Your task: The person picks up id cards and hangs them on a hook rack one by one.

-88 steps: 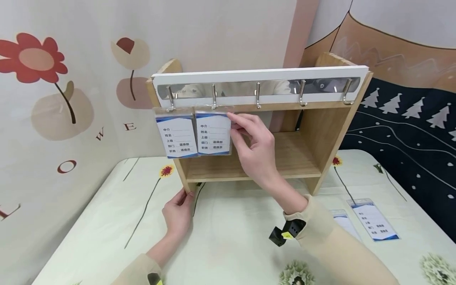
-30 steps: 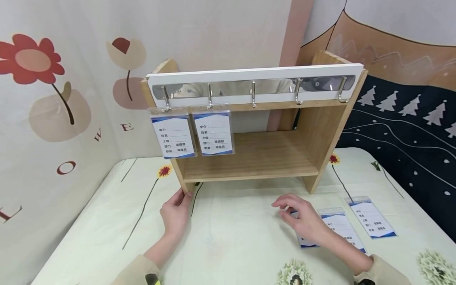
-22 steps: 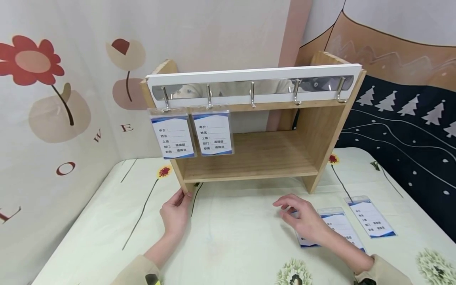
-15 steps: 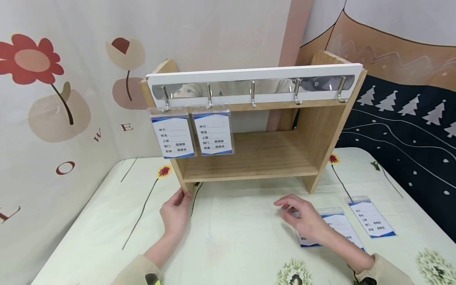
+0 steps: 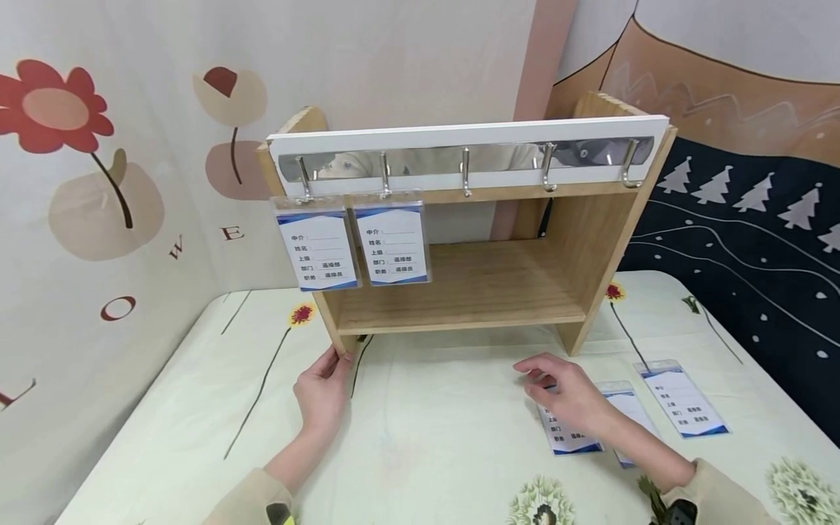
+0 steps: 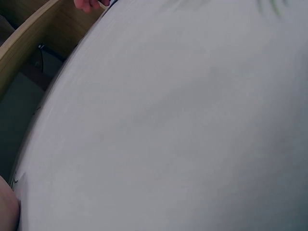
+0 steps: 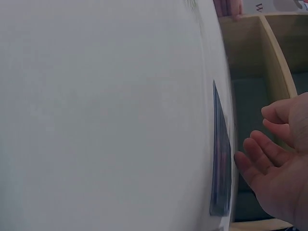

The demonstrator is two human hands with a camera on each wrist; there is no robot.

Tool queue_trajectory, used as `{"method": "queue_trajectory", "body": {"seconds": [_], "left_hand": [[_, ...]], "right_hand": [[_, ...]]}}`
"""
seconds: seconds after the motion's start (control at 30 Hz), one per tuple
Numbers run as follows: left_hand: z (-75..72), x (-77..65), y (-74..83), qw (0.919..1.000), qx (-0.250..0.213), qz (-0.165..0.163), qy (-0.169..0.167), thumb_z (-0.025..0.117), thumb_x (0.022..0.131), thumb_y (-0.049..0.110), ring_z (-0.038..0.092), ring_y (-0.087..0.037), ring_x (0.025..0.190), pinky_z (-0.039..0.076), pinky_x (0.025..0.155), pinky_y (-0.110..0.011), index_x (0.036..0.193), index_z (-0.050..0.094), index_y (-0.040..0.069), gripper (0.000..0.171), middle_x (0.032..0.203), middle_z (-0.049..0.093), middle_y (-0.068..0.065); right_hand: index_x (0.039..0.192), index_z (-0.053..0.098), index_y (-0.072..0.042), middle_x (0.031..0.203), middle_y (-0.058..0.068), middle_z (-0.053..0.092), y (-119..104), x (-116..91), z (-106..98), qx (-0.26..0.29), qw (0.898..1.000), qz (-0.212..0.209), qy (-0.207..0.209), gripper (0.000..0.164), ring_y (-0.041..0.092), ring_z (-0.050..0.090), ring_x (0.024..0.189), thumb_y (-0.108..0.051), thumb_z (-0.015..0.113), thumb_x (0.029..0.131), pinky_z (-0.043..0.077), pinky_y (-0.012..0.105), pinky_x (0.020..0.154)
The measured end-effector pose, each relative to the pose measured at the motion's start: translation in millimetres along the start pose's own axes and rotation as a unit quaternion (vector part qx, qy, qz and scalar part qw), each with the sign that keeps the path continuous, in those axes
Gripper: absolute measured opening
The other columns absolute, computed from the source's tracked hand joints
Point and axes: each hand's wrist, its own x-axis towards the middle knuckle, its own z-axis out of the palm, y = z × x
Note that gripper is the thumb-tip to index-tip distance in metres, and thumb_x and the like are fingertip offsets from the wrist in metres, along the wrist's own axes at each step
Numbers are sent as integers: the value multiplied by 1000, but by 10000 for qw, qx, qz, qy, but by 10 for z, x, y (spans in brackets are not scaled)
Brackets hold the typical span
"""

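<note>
Two badge holders with white and blue cards, the left one and the right one, hang side by side from the two leftmost hooks of a wooden shelf. My left hand pinches the foot of the shelf's left side panel between thumb and fingers. My right hand is low over the table with loosely bent fingers and nothing in them. Partly under it in view lies a badge. Just right, a second badge is partly covered by the wrist; a third badge lies farther right.
A white rail with several metal hooks crosses the shelf's top front; the hooks from the middle rightward carry nothing. The table has a pale flowered cloth. A printed curtain stands behind the shelf.
My right hand has left the hanging right badge and come down to the badges on the table, lately shifting slightly right. My left hand stays at the shelf's foot.
</note>
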Motion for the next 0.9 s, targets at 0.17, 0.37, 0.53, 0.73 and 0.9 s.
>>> {"method": "queue_trajectory", "body": {"seconds": [0.17,0.37,0.53,0.73,0.9], "left_hand": [[-7,1,-4,10000,-15,-12,-21,65,100,10,68,-30,113,55,87,-22,137,63,-1,38,125,68,-20],[-10,2,-3,10000,-2,7,2,65,100,10,69,-30,113,54,84,-16,136,63,-1,38,124,69,-20],[-10,2,-5,10000,-22,0,8,65,100,9,68,-30,113,52,81,-11,136,63,-1,38,124,69,-20],[-9,1,1,10000,28,5,-6,65,100,10,69,-30,113,55,86,-20,137,63,-1,38,125,68,-20],[-5,0,5,10000,36,-3,-26,65,100,10,69,-31,113,56,87,-24,137,63,-1,38,125,68,-20]], "right_hand": [[122,70,-1,112,8,69,52,10,-75,-175,9997,174,15,27,19,65,95,1,69,94,58,28,80],[121,70,0,116,11,70,104,16,-180,-493,9985,245,73,30,22,66,97,1,71,92,57,29,80],[122,69,1,116,12,70,138,13,-253,-565,9979,329,-6,33,25,66,100,0,74,90,58,35,83],[123,68,3,116,14,70,190,16,-314,-775,9957,464,-220,37,31,66,105,0,76,87,57,45,88],[124,67,4,120,18,68,220,21,-352,-954,9917,748,-427,42,37,65,112,-1,79,84,55,51,93]]}}
